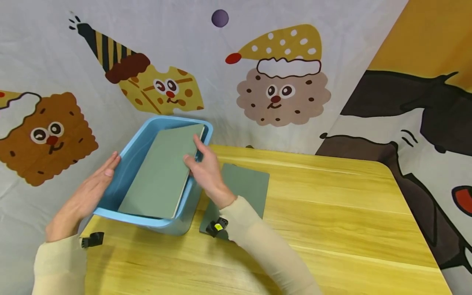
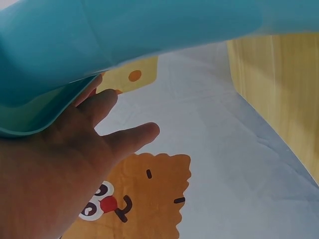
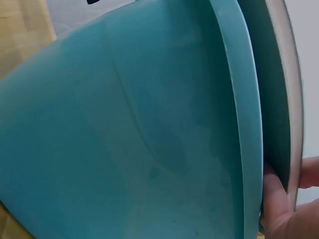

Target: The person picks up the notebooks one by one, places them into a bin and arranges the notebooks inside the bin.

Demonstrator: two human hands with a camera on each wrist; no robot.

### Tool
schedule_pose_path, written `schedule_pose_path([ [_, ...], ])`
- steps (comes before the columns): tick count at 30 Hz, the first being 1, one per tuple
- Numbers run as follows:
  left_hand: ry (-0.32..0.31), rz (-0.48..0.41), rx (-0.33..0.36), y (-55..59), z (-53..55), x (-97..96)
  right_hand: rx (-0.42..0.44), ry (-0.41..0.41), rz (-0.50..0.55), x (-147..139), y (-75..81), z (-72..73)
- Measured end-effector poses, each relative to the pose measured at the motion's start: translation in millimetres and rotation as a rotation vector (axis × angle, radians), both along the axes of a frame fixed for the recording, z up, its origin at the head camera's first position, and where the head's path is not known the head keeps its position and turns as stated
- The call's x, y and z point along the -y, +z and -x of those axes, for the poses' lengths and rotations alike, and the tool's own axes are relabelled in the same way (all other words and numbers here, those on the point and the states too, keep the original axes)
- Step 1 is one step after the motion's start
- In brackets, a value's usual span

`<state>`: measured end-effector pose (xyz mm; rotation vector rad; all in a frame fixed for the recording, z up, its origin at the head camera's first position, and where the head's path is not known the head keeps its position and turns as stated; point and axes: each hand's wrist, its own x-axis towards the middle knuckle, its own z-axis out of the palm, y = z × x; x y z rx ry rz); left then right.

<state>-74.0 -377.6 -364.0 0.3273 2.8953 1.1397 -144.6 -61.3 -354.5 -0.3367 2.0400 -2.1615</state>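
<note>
A light-blue plastic bin [image 1: 187, 219] stands on the table, tilted a little in the head view. In its mouth lies a grey-green book [image 1: 158, 176] with pale page edges, its cover facing up. My right hand [image 1: 208, 170] pinches this book at its right edge, over the bin's right rim; the right wrist view shows fingers on both sides of the book's edge [image 3: 291, 89]. Against the bin's left side rests my left hand [image 1: 85, 196], fingers extended. Beneath my right forearm, a second grey-green flat book or board [image 1: 246, 184] lies on the table.
The yellow wood-grain table [image 1: 332, 213] stretches to the right of the bin. Behind it hangs a pale cloth [image 1: 217, 61] printed with cartoon biscuits and cheese, close to the bin's far and left sides.
</note>
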Motion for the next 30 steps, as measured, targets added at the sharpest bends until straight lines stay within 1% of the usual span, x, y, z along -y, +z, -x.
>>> schedule_pose_path([
  [5, -0.005, 0.001, 0.003, -1.2, -0.9, 2.3, -0.031, 0.056, -0.108, 4, 4.4, 3.7],
  [7, 0.000, -0.001, 0.007, -0.6, -1.0, 2.4, -0.039, 0.081, -0.138, 7, 7.6, 5.9],
  [9, 0.011, -0.001, 0.019, 0.3, -1.1, 1.8, -0.055, 0.098, -0.190, 11, 10.5, 8.4],
  [14, 0.032, 0.001, 0.040, 1.8, -0.8, -1.2, -0.137, 0.171, -0.330, 21, 15.4, 14.1],
  [16, 0.030, 0.002, 0.040, 1.2, -0.6, -1.5, -0.145, 0.213, -0.362, 25, 16.3, 16.1],
  [18, 0.026, -0.001, 0.040, 0.5, -0.7, -1.2, -0.129, 0.251, -0.391, 29, 17.2, 17.6],
  [21, 0.031, -0.007, 0.050, -0.3, -0.8, -0.9, -0.123, 0.288, -0.447, 31, 19.0, 18.3],
  [24, 0.041, -0.006, 0.062, -0.4, -0.3, -1.5, -0.153, 0.281, -0.481, 29, 21.7, 16.4],
  [26, 0.031, -0.006, 0.054, -0.6, 0.4, -2.1, -0.195, 0.238, -0.476, 24, 22.9, 13.0],
  [30, 0.018, -0.007, 0.025, -1.3, 1.9, -1.9, -0.251, 0.146, -0.356, 7, 18.8, 2.6],
])
